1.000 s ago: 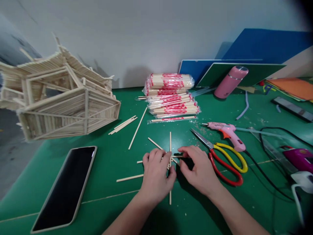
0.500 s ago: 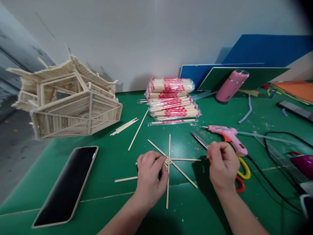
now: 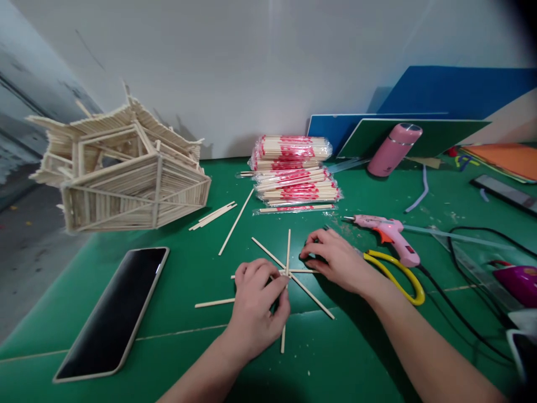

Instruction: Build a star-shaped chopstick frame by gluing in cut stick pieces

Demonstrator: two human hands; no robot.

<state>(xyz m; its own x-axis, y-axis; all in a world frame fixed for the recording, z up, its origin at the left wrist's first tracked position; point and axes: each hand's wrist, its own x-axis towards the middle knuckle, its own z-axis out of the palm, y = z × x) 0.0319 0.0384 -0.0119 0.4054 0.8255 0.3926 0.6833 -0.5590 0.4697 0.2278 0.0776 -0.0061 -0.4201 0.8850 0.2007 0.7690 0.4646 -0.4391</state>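
Note:
On the green table, thin wooden chopsticks cross in a star shape. My left hand is closed at the crossing, thumb and fingers pinching the upright chopstick there; the fingers partly hide the joint. My right hand hovers over the right arm of the star, fingers bent and parted from the thumb, with nothing visible in them. It covers the outer end of the horizontal chopstick. Scissors with a yellow handle lie partly under my right forearm.
A stick-built model stands at left, above a phone. Wrapped chopstick packs are stacked at the back, loose sticks beside them. A pink glue gun with a black cord and a pink bottle are on the right.
My right hand has moved left from beside the scissors to the star's right arm, its fingers loosening from a closed curl. My left hand stays at the crossing.

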